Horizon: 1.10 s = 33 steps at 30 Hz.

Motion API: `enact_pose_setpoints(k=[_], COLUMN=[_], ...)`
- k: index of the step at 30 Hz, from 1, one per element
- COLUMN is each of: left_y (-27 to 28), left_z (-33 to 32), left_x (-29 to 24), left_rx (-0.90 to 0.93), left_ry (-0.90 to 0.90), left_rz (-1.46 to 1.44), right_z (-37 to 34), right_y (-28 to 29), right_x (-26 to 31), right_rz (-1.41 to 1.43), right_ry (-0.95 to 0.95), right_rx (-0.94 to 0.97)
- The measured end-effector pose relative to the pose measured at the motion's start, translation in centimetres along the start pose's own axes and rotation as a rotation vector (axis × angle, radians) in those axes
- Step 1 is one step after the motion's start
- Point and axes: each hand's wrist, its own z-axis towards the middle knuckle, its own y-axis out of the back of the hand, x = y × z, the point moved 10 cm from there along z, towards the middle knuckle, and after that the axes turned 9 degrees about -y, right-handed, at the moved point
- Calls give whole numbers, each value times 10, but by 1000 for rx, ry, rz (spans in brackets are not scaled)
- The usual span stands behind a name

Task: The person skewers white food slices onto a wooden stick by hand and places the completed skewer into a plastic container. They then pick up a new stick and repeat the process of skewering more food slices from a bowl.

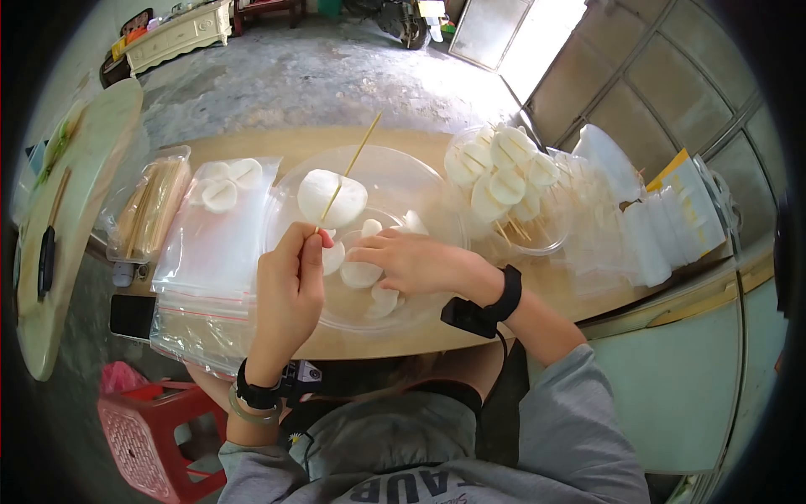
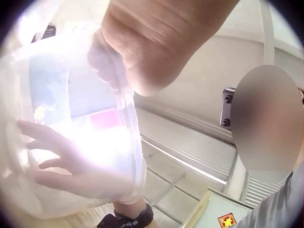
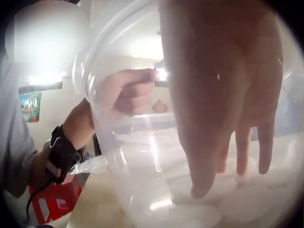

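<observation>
My left hand (image 1: 290, 281) pinches a thin wooden skewer (image 1: 359, 155) between thumb and fingers, and a white rounded piece (image 1: 323, 195) sits on or against it, above a clear plastic tub (image 1: 428, 181). The right hand (image 1: 411, 262) reaches down into that tub, its fingers over loose white pieces (image 1: 361, 273). In the right wrist view, the right hand (image 3: 223, 85) points its fingers downward at pale pieces (image 3: 244, 202). Through the tub wall in the left wrist view the right hand (image 2: 61, 161) shows with fingers spread.
On the right, a second tub (image 1: 546, 245) holds several skewered white pieces (image 1: 506, 185) beside stacked clear plastic (image 1: 596, 227). To the left lie plastic bags (image 1: 210, 244) with white discs (image 1: 220, 195) on top, and a pack of skewers (image 1: 151, 206). A red stool (image 1: 151, 437) stands lower left.
</observation>
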Motion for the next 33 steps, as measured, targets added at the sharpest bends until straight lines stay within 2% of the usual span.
enact_pose_setpoints(k=[1, 6, 8, 10, 16, 18, 20, 26, 29, 31, 32, 33], left_y=[-1, -6, -8, -9, -11, -12, -10, -11, -10, -9, -8, -7], left_z=[0, 1, -1, -1, -1, -2, 0, 0, -1, -1, -1, -1], left_x=[-1, -5, 0, 0, -2, 1, 0, -2, 1, 0, 0, 1], left_rx=[2, 28, 27, 34, 59, 69, 45, 49, 38, 33, 27, 16], left_ry=[-9, -23, 67, 68, 75, 83, 9, 7, 25, 41, 60, 53], left_rz=[5, 26, -12, -5, 16, 17, 47, 37, 39, 33, 28, 28], right_z=[0, 3, 2, 1, 1, 3, 4, 6, 1, 0, 3, 5], right_y=[-6, -6, -7, -5, -12, -15, -17, -13, -2, 22, 25, 44], right_x=[4, 9, 10, 17, 31, 33, 32, 22, 29, 16, 15, 6], right_rz=[-123, -230, -256, -350, -398, -409, -423, -382, -338, 20, 10, 268], right_ry=[50, -3, -15, 48, 200, 178, 158, 42, 150, -6, -1, -41], right_rx=[-4, 29, 34, -4, -57, -28, -2, 54, -37, -122, -123, -268])
